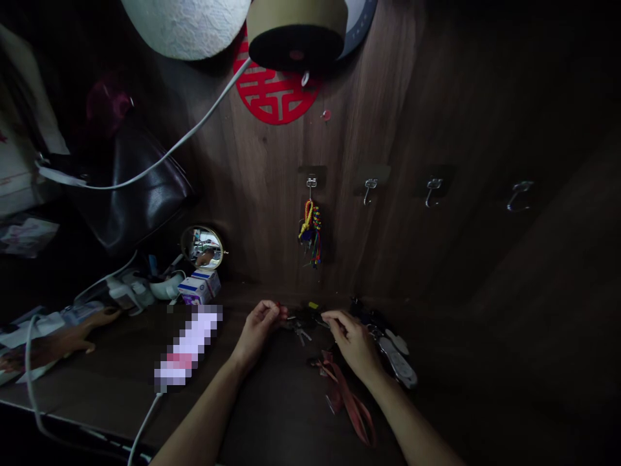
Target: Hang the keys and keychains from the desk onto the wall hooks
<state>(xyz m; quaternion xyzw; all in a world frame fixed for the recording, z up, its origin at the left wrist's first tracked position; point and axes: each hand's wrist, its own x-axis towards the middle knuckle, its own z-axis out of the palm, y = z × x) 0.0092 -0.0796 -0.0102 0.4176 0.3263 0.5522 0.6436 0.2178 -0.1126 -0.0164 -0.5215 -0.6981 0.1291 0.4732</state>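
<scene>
Over the dark tabletop (272,417), keys are framed by two bare hands

Near the foot of the wood-grained wall (272,239), a small bunch of keys (301,334) is lying on the tabletop, between the left hand (262,323) and the right hand (352,340). By this placing, the bunch can be reached from both sides, and its spread key blades are left in plain sight. The thumb and forefinger of the left hand are drawn narrowly together; the right fingers are bent, their tips brought close to the bunch's right side. Because the light is dim, it cannot be told whether anything is gripped by either hand.

Beyond the keys, a yellow tag (313,305) is seen. Nearer, a reddish strap (352,404) is laid in a loose loop between the forearms, and a silver-grey fob (398,362) is lying to the right of the right hand. On the wall, a braided cord (310,223) is hung from the leftmost hook (311,181), presumably so that its small pieces stay off the surface. At the left, a round mirror (202,247) is stood behind small boxes (200,287), probably to leave its face unblocked.
</scene>
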